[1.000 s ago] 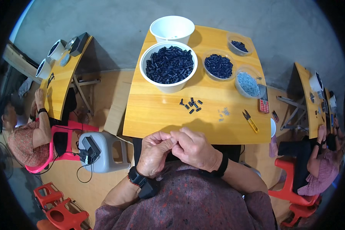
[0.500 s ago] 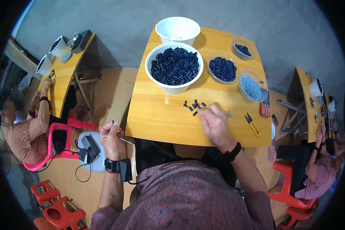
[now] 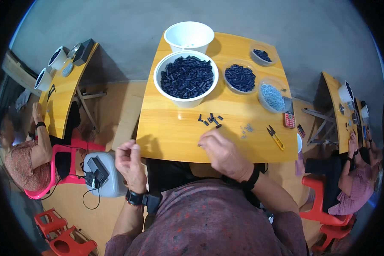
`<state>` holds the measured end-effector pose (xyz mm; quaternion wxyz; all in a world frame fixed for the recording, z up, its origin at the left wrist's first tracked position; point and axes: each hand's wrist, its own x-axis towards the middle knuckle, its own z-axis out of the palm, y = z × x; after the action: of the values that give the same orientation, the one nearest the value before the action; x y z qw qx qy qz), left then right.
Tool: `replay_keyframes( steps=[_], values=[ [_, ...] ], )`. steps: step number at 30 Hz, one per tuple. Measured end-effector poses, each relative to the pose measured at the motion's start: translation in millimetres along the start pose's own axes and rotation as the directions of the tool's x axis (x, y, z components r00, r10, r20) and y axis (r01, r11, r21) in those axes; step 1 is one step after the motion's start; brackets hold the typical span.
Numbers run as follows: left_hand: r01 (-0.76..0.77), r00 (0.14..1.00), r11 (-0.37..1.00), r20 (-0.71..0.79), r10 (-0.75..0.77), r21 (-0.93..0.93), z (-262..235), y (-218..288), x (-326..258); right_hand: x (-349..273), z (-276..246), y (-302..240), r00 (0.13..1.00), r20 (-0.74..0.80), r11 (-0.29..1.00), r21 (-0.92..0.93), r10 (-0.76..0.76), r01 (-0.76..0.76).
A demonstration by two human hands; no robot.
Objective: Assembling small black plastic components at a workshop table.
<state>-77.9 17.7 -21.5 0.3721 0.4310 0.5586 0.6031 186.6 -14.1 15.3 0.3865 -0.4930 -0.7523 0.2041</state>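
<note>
My left hand (image 3: 131, 165) is beside the table's left front corner, fingers curled toward the thumb; whatever they hold is hidden. Over the front edge of the table, my right hand (image 3: 224, 153) is closed in a pinch, with a tiny dark speck at its fingertips that is too small to name. Just beyond it lie several short black plastic pieces (image 3: 210, 119) in a loose group. To their right is a scatter of small silvery screw-like bits (image 3: 247, 128). A large white bowl (image 3: 157, 81) heaped with black pieces stands farther back.
Behind stands another white bowl (image 3: 170, 41). Clear tubs hold black pieces (image 3: 240, 78), more black pieces (image 3: 261, 55) and light-blue screw-like bits (image 3: 272, 97). Yellow-handled snips (image 3: 277, 138) and a red keypad phone (image 3: 289, 118) lie at right. People work at side tables.
My right hand has moved left and nearer, away from the black pieces. My left hand has shifted slightly; the dark piece earlier at its fingertips no longer shows. The view has moved a little.
</note>
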Motion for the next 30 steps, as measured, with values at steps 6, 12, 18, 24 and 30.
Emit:
replay_keyframes(
  steps=[6, 12, 18, 24, 30],
  values=[
    [0.352, 0.759, 0.934, 0.604, -0.242, -0.069, 51.9, 36.4, -43.0, -10.4, 1.4, -22.1, 1.0, 0.021, 0.984, 0.178, -0.005, 0.001],
    [0.474, 0.59, 0.879, 0.76, -0.273, -0.052, 70.9, 29.2, -56.0, -39.6, -15.4, -12.7, 0.988, 0.012, 0.957, 0.25, 0.153, -0.151],
    [0.512, 0.606, 0.859, 0.714, -0.351, -0.013, 74.0, 20.7, -58.4, -67.5, -65.5, 53.0, 0.938, -0.194, 0.954, -0.028, 0.287, -0.298],
    [0.537, 0.59, 0.843, 0.714, -0.377, 0.002, 76.1, 22.2, -60.4, -66.8, -73.8, 60.7, 0.948, -0.197, 0.948, -0.148, 0.251, -0.282],
    [0.536, 0.594, 0.844, 0.715, -0.37, -0.008, 77.8, 23.0, -56.3, -68.0, -78.5, 61.5, 0.966, -0.117, 0.924, -0.284, 0.233, -0.257]
  ],
)
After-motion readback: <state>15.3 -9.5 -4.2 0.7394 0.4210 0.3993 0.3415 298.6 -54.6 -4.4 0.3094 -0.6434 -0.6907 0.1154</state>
